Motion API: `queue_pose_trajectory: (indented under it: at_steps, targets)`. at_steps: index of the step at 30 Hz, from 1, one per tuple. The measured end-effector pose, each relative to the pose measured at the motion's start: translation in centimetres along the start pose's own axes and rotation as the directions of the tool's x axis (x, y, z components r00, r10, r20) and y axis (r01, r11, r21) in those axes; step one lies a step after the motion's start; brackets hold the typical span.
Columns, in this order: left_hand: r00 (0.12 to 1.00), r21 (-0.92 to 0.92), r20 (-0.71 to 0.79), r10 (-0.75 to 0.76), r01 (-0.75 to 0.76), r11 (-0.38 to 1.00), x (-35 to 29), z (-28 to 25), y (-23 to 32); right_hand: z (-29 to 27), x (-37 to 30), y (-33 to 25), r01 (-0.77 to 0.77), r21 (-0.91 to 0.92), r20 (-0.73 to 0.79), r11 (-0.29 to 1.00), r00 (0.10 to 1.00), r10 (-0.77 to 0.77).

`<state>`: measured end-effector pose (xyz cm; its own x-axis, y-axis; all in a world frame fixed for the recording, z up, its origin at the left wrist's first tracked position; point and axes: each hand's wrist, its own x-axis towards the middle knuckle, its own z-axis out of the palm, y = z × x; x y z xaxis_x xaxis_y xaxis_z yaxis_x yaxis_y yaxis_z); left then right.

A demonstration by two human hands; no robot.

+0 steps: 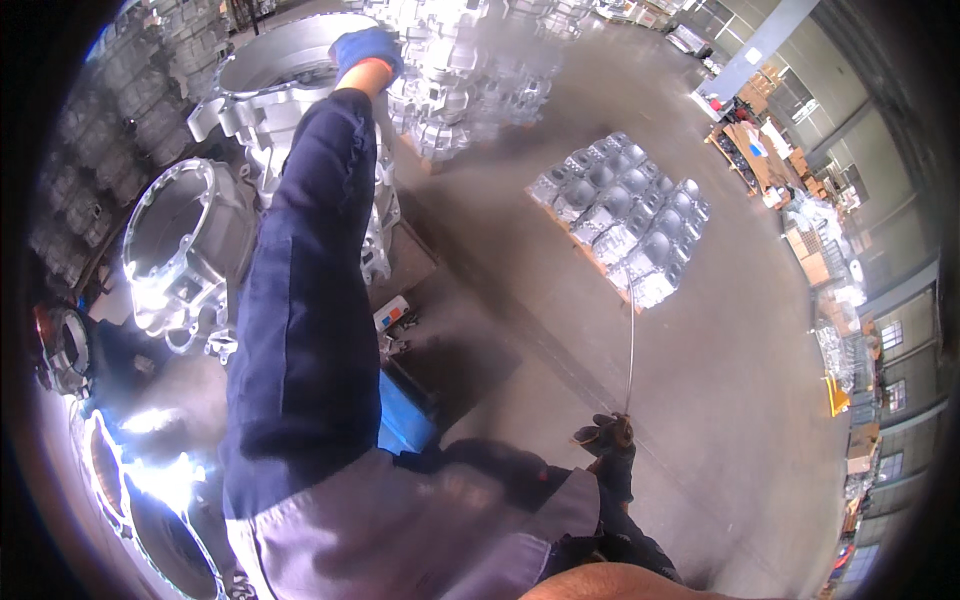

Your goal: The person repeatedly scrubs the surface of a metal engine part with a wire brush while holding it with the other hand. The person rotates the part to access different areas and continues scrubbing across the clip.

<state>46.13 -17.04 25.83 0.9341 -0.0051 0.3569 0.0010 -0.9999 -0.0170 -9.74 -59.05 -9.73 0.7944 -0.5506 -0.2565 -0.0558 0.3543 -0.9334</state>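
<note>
Orange-marked white box [388, 314] near casting [262, 118]

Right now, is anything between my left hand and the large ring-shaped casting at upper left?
Nothing visible stands between them: your blue-gloved left hand appears to be at the rim of the large casting. The smaller casting stands below it in view, off to the side.

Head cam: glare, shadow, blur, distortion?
All in the head view: glare burns out patches of the round metal part at left; dark shadow beside the blue object; stacked castings at top look smeared; fisheye curves the right-hand wall and blackens corners.
</note>
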Motion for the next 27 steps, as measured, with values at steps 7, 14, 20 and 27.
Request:
queue_pose_trajectory:
  at_steps: [7,14,20,27]
  targets:
    - [0.877,-0.423,-0.480,0.026,-0.257,0.869,-18.8,4.0,10.1,6.8,-5.4,-8.8,0.222,-0.399,0.268,0.890,0.956,-0.118]
    - [0.958,-0.752,0.185,0.219,-0.005,0.659,-51.5,9.0,9.0,8.8,-10.1,-11.5,0.459,-0.450,0.395,0.766,0.872,-0.291]
    - [0.798,-0.441,0.537,-0.272,0.541,0.716,-69.6,4.1,-1.0,7.2,-13.9,-9.1,0.473,-0.306,0.718,0.827,0.684,-0.126]
    - [0.669,-0.321,0.260,-0.696,0.740,0.591,-79.4,-3.5,-10.0,8.8,-19.3,-5.6,0.157,-0.178,0.814,0.971,0.578,0.056]
